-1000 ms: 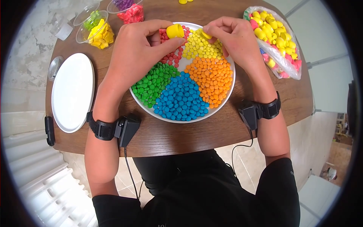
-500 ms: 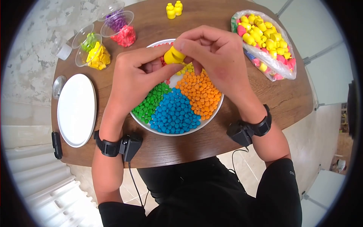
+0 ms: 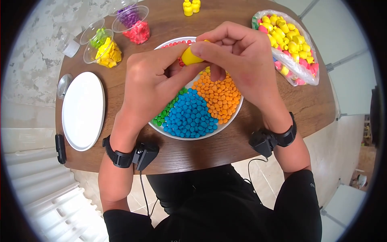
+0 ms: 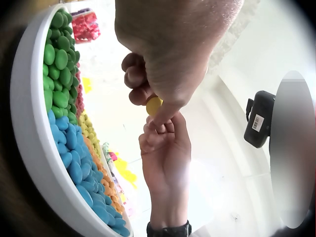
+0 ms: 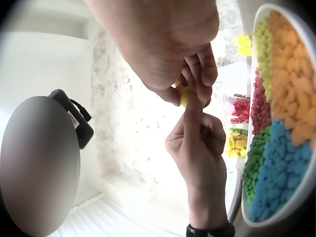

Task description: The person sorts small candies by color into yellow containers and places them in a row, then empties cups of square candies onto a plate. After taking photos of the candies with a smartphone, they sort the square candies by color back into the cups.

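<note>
The right hand [image 3: 246,60] has closed in on the left hand [image 3: 150,76], both pinching the yellow cup [image 3: 191,58] between them, its axis apparently slanting rightward.

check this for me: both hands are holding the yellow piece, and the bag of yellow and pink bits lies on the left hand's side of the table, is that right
One thing is off: the bag lies on the right hand's side of the table, as the head view shows. Both hands are indeed holding the yellow piece.
</note>
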Available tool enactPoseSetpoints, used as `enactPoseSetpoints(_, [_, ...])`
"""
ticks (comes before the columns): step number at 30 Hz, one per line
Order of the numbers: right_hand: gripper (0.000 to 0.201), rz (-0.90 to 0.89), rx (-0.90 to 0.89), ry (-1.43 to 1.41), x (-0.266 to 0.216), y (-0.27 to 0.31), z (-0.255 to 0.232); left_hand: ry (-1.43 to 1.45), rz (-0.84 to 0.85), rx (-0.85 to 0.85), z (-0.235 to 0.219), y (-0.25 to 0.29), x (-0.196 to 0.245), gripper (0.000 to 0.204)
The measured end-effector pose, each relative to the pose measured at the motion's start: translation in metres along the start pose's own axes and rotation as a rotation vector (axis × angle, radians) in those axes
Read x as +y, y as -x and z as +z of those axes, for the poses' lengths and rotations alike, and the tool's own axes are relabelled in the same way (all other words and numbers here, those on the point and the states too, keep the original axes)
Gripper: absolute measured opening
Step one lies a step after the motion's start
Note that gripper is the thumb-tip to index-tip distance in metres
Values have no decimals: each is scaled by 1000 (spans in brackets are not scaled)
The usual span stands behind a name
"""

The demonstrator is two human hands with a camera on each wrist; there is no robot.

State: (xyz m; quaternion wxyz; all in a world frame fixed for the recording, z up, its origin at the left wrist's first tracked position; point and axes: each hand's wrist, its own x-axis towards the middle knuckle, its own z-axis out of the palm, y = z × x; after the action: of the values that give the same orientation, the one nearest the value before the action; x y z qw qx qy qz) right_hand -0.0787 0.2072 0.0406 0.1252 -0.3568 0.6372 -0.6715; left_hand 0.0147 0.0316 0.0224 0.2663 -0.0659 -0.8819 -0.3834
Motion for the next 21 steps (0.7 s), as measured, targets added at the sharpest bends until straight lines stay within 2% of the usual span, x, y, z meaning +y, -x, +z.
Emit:
enactPoseSetpoints(2, [17,59,-26,-42,-1,-1,-3,-18,55,52,-2,0,-2,26])
enactPoseSetpoints(3, [17,119,-43,-81,-1,-3,-3,-74,57,2,-4,-1,-1,28])
enactPoseSetpoints(5, [18,113,-51,-53,0,-4,-5,-123,61,-41,-6,-2,-1,32])
enactPoseSetpoints(7, [19,103,-61,-9,-1,-7,-9,-38,-14,-84,-4,-4,-1,51])
enactPoseSetpoints(9, [19,20,68,143,-7,-11,-25,-5,35,-45,-7,-5,0,56])
enactPoseSetpoints(10, [19,8,72,188,-11,-15,-39,11,73,-19,-10,-5,0,62])
enactPoseSetpoints(11, [21,-18,237,296,-16,-18,-58,61,21,-23,-13,-5,-1,72])
enactPoseSetpoints(12, [24,-47,401,395,-20,-20,-77,88,39,-7,-16,-6,-3,72])
enactPoseSetpoints(14, [26,65,598,559,-24,-21,-119,123,-47,4,-23,-7,-6,67])
enactPoseSetpoints(18, [24,169,668,630,-11,-16,-178,140,-6,117,-27,-9,-22,44])
enactPoseSetpoints(19, [22,200,695,665,-5,-16,-189,142,-9,115,-28,-9,-22,44])
enactPoseSetpoints(21, [21,230,722,701,8,-17,-198,97,-29,129,-31,-10,-22,30])
